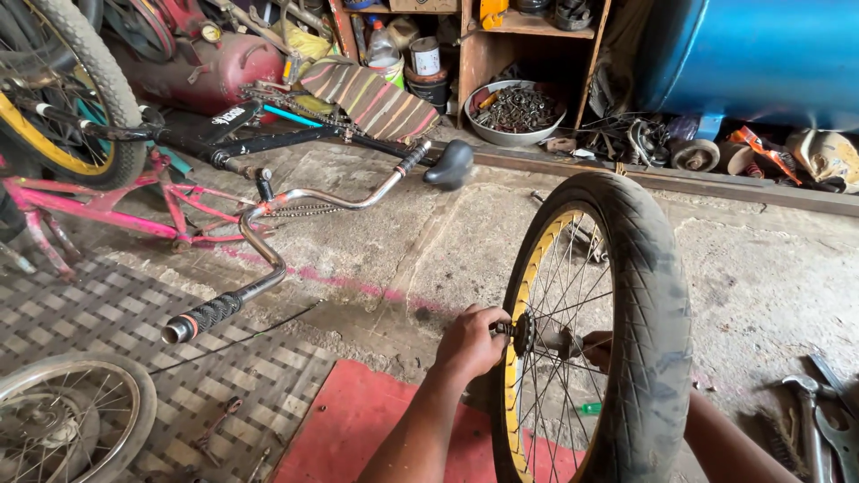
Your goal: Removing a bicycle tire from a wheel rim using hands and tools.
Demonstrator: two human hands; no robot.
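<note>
Item: bicycle wheel (649, 295), upright on the floor at 5 o'clock in view. Left hand (470, 342) grip clamped on the hub sprocket (521, 333); right hand (598, 349) behind the spokes, grip cannot be told. Risk: fingers pinched should the wheel turn or tip.

A pink steel bicycle frame (107, 210) lies upturned on the concrete floor (769, 277) at the left, its chrome handlebar (295, 201) with a black rubber grip (208, 315) reaching toward the middle. A black saddle (450, 164) rests just beyond the bar's far end. A small bare spoked wheel (63, 420) lies at the lower left on a checked woven mat (116, 313). Against the far wall, a metal bowl of rusty small parts (514, 112) sits under a wooden shelf (537, 31), beside a large blue drum (761, 54). Metal wrenches (823, 420) lie at the lower right.
</note>
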